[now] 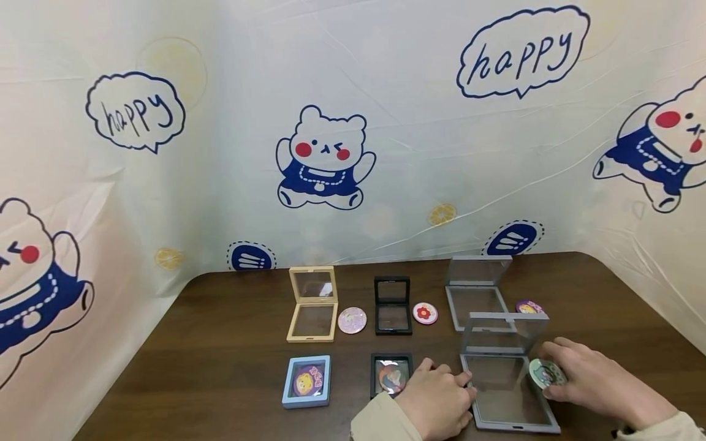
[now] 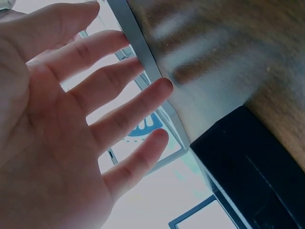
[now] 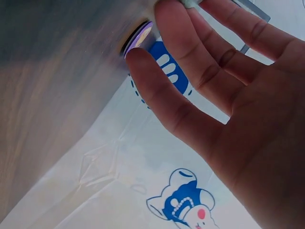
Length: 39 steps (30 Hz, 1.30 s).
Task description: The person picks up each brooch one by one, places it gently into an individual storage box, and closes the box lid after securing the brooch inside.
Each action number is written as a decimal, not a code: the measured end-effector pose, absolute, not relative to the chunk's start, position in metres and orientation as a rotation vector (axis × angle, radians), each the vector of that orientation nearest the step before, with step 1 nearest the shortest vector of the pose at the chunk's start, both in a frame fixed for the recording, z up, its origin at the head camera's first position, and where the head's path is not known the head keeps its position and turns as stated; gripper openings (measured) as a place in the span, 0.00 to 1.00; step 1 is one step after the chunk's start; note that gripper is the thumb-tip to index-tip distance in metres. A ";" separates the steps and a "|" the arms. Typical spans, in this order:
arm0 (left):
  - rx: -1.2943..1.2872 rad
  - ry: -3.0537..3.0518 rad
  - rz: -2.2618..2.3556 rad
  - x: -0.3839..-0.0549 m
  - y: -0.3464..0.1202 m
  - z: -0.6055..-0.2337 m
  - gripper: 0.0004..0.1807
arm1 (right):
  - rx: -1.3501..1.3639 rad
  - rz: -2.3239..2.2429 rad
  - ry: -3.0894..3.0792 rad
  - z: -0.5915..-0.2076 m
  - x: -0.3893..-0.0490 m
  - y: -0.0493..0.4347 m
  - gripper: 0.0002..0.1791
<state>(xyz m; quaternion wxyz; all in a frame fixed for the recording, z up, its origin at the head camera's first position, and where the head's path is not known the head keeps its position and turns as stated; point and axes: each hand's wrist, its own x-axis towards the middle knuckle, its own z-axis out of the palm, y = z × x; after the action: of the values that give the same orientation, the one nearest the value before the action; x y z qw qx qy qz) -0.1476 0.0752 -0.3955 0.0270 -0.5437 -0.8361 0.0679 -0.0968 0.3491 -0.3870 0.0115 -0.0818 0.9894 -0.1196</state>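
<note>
In the head view my right hand pinches a round green badge at its edge. The badge is tilted over the right side of an opened grey display frame, whose lid stands up at the back. My left hand lies at that frame's left side, its fingertips against the rim. In the left wrist view its fingers look straight and spread, beside the grey rim. Only a sliver of the green badge shows past the fingers in the right wrist view.
Behind stand an opened cream frame, a black frame and another grey frame. Beside them lie a pink badge, a flower badge and a purple badge. Closed blue and black frames hold badges.
</note>
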 end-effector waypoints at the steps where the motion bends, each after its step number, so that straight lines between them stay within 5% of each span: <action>1: -1.682 -2.593 0.209 -0.148 0.076 -0.396 0.18 | -0.263 -0.375 3.089 -0.387 -0.097 0.349 0.24; 39: -1.691 -2.610 0.159 -0.148 0.077 -0.396 0.17 | -0.449 -0.366 3.100 -0.401 -0.103 0.331 0.22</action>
<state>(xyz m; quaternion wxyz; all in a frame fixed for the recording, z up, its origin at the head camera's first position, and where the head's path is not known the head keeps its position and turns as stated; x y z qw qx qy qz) -0.1479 0.0767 -0.3959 0.0140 -0.5430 -0.8381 0.0510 -0.1028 0.3310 -0.4010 -0.0059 -0.1423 0.9830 -0.1161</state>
